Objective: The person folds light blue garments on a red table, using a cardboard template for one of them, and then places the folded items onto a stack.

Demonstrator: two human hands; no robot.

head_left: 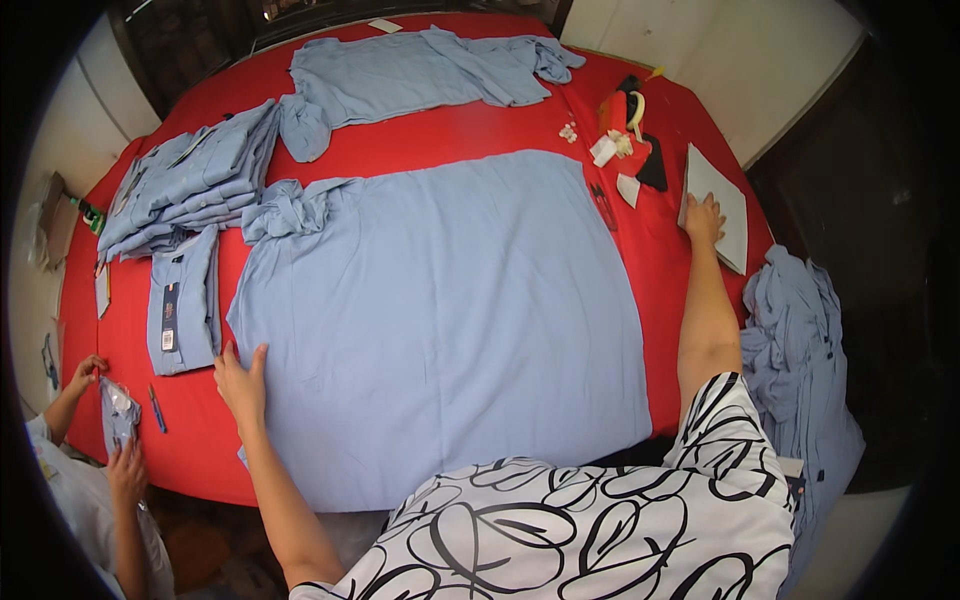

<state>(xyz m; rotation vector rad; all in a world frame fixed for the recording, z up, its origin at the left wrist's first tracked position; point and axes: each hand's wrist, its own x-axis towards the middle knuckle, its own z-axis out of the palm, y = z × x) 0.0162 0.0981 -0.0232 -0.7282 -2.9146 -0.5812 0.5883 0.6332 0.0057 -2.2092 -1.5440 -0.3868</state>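
Observation:
A light blue shirt (pixel 450 310) lies spread flat across the table before me, its sleeve bunched at the far left corner. My left hand (pixel 240 385) rests at the shirt's left edge, thumb and fingers apart. Stretched out to the far right, my right hand (pixel 706 220) is on a stack of white card sheets (pixel 728 225), its bent fingers gripping near the left edge. Just beyond my left hand lies a folded blue shirt (pixel 195 300) with a dark hang tag (pixel 170 315).
Red cloth (pixel 400 145) covers the table. Folded shirts (pixel 200 180) are piled at left; another shirt (pixel 400 75) lies at the back. Tape and scraps (pixel 625 145) sit far right. More shirts (pixel 800 340) hang at right. A co-worker's hands (pixel 125 470) handle a small packet (pixel 120 410).

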